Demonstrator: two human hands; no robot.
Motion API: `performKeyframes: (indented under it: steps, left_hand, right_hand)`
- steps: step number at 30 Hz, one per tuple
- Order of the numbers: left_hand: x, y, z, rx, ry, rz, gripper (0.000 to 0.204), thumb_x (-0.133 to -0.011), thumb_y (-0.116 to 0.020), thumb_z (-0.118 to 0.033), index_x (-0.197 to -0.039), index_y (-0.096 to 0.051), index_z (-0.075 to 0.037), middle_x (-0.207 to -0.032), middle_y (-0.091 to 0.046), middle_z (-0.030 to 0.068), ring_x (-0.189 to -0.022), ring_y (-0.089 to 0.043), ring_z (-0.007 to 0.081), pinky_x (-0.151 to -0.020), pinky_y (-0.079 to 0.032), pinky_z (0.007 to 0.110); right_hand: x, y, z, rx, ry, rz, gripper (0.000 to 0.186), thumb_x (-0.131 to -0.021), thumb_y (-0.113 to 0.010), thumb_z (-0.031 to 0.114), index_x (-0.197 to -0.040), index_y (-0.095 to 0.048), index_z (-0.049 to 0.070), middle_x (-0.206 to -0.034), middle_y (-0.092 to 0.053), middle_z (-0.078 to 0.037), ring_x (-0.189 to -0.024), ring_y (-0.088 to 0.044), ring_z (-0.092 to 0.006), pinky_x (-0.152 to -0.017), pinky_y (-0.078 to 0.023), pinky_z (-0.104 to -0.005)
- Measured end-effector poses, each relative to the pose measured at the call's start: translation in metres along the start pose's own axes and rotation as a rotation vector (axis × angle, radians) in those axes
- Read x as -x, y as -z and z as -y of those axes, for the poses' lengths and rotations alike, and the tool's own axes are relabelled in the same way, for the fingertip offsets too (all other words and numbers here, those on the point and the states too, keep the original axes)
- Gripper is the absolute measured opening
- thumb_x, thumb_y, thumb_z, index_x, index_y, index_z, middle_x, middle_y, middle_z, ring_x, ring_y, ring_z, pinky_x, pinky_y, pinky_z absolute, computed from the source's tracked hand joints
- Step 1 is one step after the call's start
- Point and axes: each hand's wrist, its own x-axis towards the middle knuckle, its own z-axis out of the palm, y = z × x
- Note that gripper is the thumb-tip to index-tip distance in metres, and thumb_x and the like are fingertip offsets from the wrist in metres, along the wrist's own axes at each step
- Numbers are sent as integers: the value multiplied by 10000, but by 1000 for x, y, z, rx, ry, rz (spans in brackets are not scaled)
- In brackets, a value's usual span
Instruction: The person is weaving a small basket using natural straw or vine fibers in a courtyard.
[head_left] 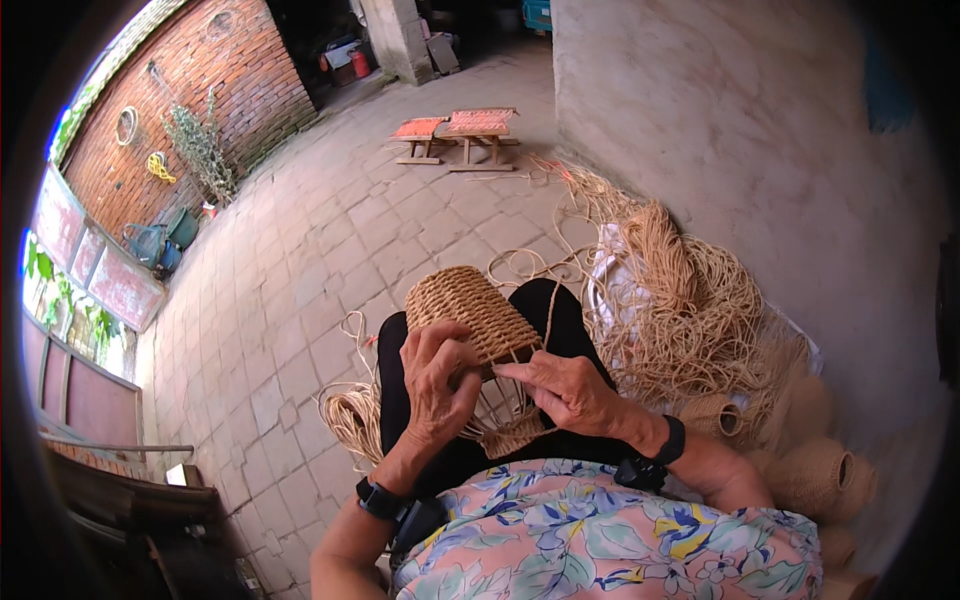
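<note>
A partly woven basket (468, 308) of tan twisted cord rests on my lap, tilted, with its closed woven end pointing away from me. Bare thin ribs (497, 408) run from its woven wall toward a woven band (512, 436) near my waist. My left hand (438, 378) grips the basket's left side, fingers curled over the edge of the weave. At the right of that same edge, my right hand (568, 392) pinches with its index finger stretched along the weave. A cord strand (551, 312) rises beside this hand; its fingertips partly hide the grip.
A large heap of loose cord (690, 310) lies on the right against the wall. Several woven pieces (810, 480) sit at my right side. A smaller cord coil (352, 420) is by my left leg. Two low stools (480, 125) stand ahead on the paved floor (290, 300).
</note>
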Motion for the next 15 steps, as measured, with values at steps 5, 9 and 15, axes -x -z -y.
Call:
performKeyframes:
  steps: [5,9,15]
  left_hand:
    - [-8,-2,7,75,64,35,172,-647,-629,-41,-799,-561,-85,-1063,-582,69,-1001,-498,290,-896,-360,407]
    - [-5,-1,9,100,78,10,174,-643,-623,-41,-800,-564,-87,-1063,-582,67,-1012,-499,289,-901,-360,408]
    - [-4,-3,10,74,65,-28,172,-629,-625,-60,-788,-582,-109,-1017,-588,28,-967,-512,265,-873,-357,401]
  right_hand:
    - [-5,-2,-6,13,5,-32,518,-789,-588,-69,-1265,-601,134,-795,-544,-92,-692,-579,-237,-642,-490,-315]
    - [-2,-1,-4,27,-21,32,509,-774,-590,-83,-1236,-626,126,-795,-545,-80,-696,-569,-212,-658,-485,-299]
    - [3,1,-3,-50,-7,72,383,-801,-578,-86,-1138,-672,72,-796,-567,-57,-737,-566,-180,-662,-459,-278]
